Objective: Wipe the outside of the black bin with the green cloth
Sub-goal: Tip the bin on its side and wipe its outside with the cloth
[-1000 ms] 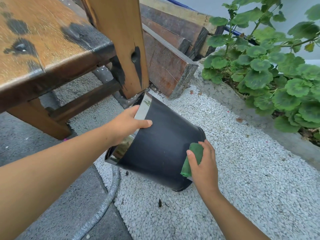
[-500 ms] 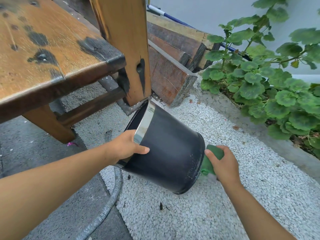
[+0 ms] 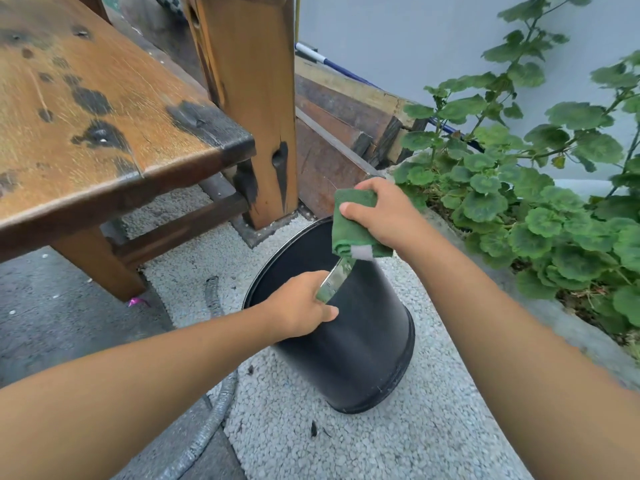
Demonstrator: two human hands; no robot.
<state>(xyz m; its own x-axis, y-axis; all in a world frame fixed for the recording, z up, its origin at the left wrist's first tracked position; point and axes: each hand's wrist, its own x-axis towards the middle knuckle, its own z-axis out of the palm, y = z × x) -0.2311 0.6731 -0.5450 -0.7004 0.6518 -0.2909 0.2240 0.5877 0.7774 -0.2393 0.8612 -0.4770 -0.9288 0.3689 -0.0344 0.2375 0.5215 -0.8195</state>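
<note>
On the gravel (image 3: 433,427) by the bench leg (image 3: 256,133), left hand (image 3: 298,306) grips the black bin's (image 3: 356,348) near rim. Right hand (image 3: 384,213) pinches the green cloth (image 3: 353,226) over the rim. Bin is tilted, mouth up and away, base toward the person. Earlier it lay flatter, with the cloth at its base.

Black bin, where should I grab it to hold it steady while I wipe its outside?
Probably the shiny rim on the near side, from above, thumb outside and fingers hooked inside, as the left hand does. The black bin is tilted, mouth open, and its wide smooth wall offers no other edge.
</note>
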